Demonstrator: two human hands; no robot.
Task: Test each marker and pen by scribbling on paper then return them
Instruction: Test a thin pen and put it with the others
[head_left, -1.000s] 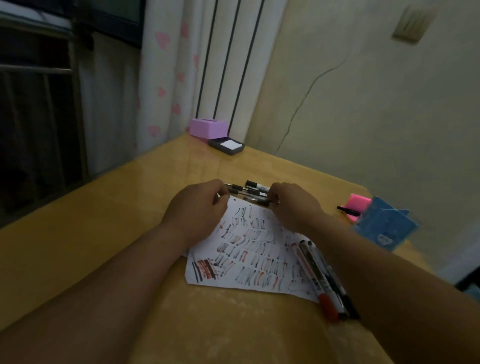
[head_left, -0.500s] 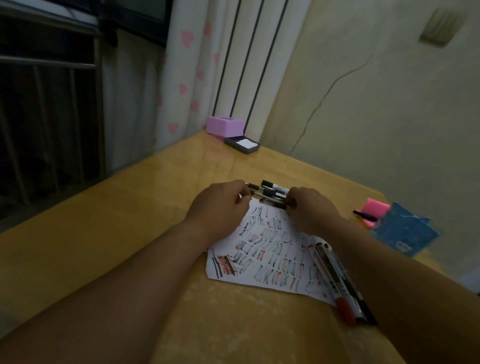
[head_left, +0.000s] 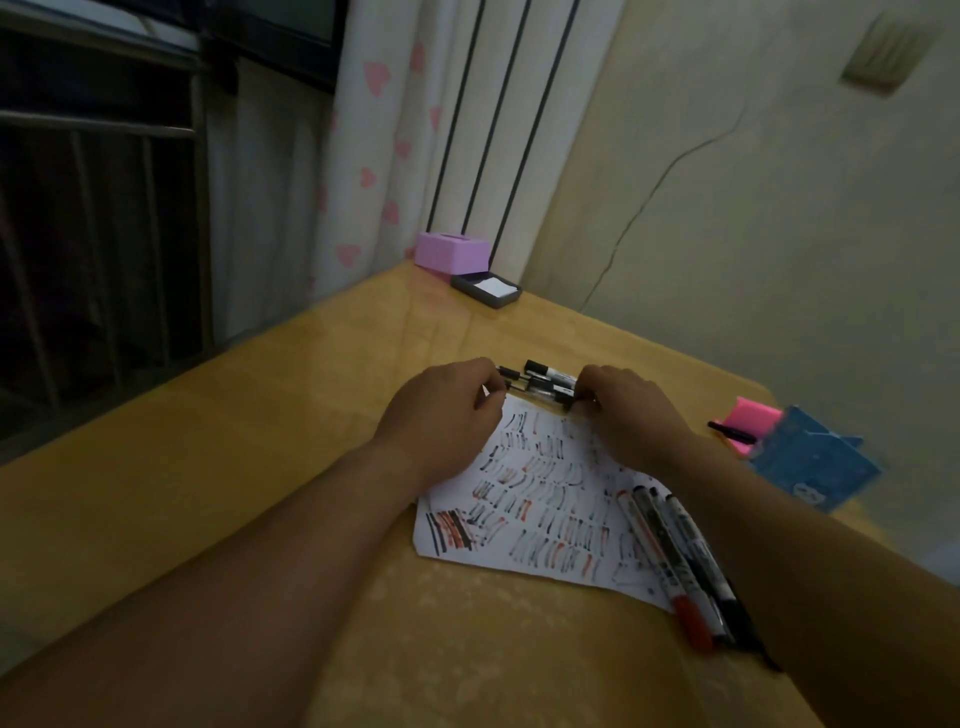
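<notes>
A white paper (head_left: 540, 514) covered in black and red scribbles lies on the yellow table (head_left: 260, 467). At its far edge lies a small bunch of pens (head_left: 540, 382). My left hand (head_left: 441, 415) pinches the left ends of the pens, and my right hand (head_left: 623, 415) pinches the right ends. Three markers (head_left: 675, 556), one with a red cap, lie side by side on the paper's right edge, next to my right forearm.
A blue holder (head_left: 810, 467) stands at the right with a pink sticky-note pad (head_left: 750, 418) and a black pen behind it. A pink box (head_left: 452, 252) and a dark note tray (head_left: 485, 289) sit at the far corner by the curtain.
Both hands stay at the ends of the pen bunch. The view has shifted slightly; the hands and pens look the same.
</notes>
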